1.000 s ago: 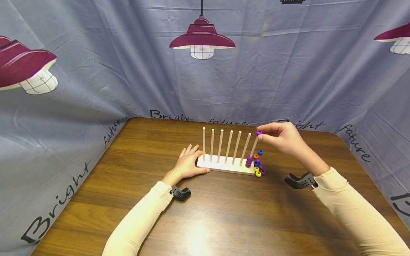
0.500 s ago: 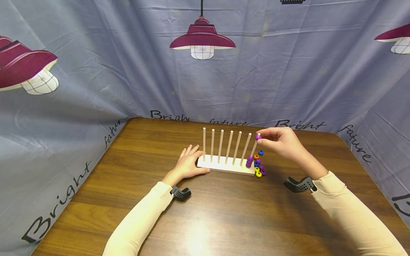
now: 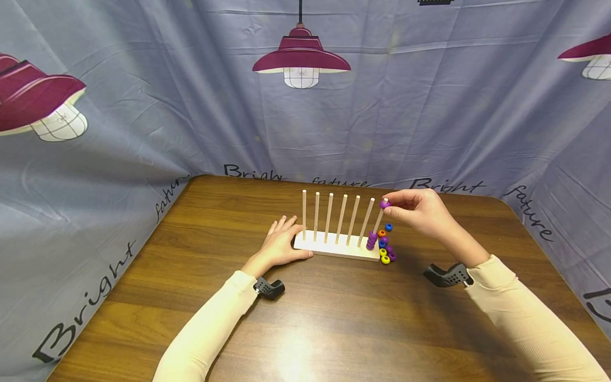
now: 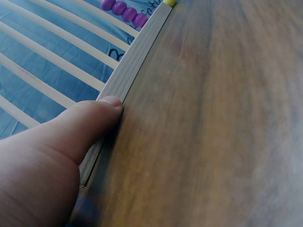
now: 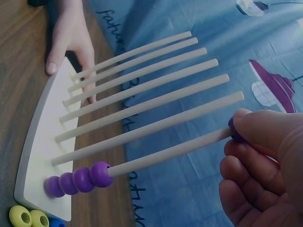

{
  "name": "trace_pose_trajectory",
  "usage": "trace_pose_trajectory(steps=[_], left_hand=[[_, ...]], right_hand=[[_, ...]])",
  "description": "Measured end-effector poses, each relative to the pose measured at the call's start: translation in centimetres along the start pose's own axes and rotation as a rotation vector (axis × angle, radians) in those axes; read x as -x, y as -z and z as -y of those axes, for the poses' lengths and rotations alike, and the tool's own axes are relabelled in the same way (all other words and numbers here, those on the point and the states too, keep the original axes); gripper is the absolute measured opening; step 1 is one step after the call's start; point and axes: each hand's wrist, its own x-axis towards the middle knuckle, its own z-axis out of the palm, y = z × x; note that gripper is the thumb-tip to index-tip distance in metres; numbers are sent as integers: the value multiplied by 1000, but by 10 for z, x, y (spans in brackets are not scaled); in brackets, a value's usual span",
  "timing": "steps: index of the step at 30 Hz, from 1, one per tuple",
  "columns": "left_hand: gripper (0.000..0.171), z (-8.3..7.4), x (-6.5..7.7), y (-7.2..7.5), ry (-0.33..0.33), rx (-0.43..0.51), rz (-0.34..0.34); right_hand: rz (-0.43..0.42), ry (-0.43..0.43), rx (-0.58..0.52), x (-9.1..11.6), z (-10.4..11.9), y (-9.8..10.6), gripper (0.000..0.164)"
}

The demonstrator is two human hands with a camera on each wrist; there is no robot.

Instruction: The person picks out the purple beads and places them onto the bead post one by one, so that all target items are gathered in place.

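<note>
My right hand (image 3: 422, 209) pinches a purple bead (image 3: 384, 205) round the rightmost peg (image 5: 170, 152), above four seated beads (image 5: 83, 180); my left hand (image 3: 281, 245) clasps the base (image 3: 334, 246). Six bare pegs (image 5: 148, 128) remain, loose beads (image 3: 382, 245) lying right.

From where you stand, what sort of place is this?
Probably a small curtained booth, perhaps for filming handwork: lamp-printed fabric hangs behind and beside a wooden table bearing a peg rack, and black devices sit at both wrists.

Pegs (image 5: 139, 91) obstructing right hand (image 3: 420, 210) leftward
</note>
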Motion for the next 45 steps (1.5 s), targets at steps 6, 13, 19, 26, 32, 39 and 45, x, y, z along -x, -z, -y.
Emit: trace_pose_trajectory(steps=[6, 13, 19, 26, 32, 39, 45], left_hand=[[76, 0, 0, 0, 1, 0, 1], [76, -1, 0, 1, 7, 7, -1], [74, -1, 0, 1, -4, 6, -10], [76, -1, 0, 0, -6, 0, -10], [75, -1, 1, 0, -7, 5, -12], [76, -1, 0, 0, -1, -1, -3], [76, -1, 0, 0, -4, 4, -7]], right_hand=[[4, -3, -8, 1, 2, 1, 21], [4, -1, 12, 1, 2, 2, 20], [-7, 12, 17, 0, 0, 1, 19], [-3, 5, 10, 2, -1, 0, 19], [-8, 12, 9, 4, -5, -1, 19], [1, 2, 37, 9, -13, -2, 22], [5, -15, 62, 15, -25, -6, 21]])
